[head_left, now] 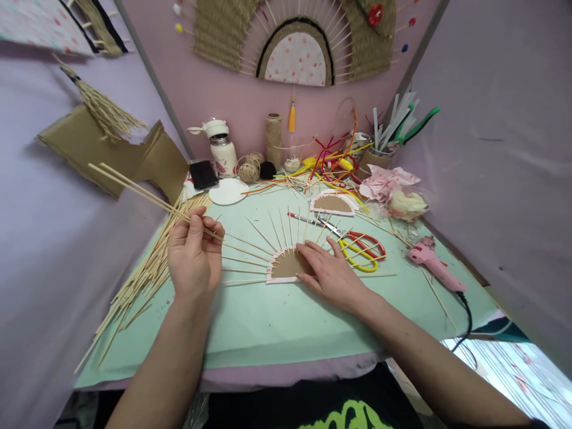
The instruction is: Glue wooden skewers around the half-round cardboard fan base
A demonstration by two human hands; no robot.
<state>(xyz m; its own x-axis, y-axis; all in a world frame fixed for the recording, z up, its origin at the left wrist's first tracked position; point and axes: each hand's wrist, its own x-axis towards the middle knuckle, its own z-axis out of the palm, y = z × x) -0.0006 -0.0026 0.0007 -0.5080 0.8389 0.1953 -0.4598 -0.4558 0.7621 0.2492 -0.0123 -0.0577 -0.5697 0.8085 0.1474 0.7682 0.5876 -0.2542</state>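
Note:
My left hand (194,253) is closed around a few thin bamboo skewers (143,193) that slant up to the left. My right hand (333,274) lies flat, fingers spread, pressing on a half-round cardboard piece (286,267) with a pink rim. Several skewers fan out from that piece over the mint green mat (286,322). The skewer tips in my left hand reach toward the fan's left side.
A heap of loose skewers (143,280) lies along the mat's left edge. Scissors (357,241) and a pink glue gun (433,265) lie to the right. A second half-round piece (333,204), a white disc (229,192), twine, a bottle (221,152) and pipe cleaners crowd the back.

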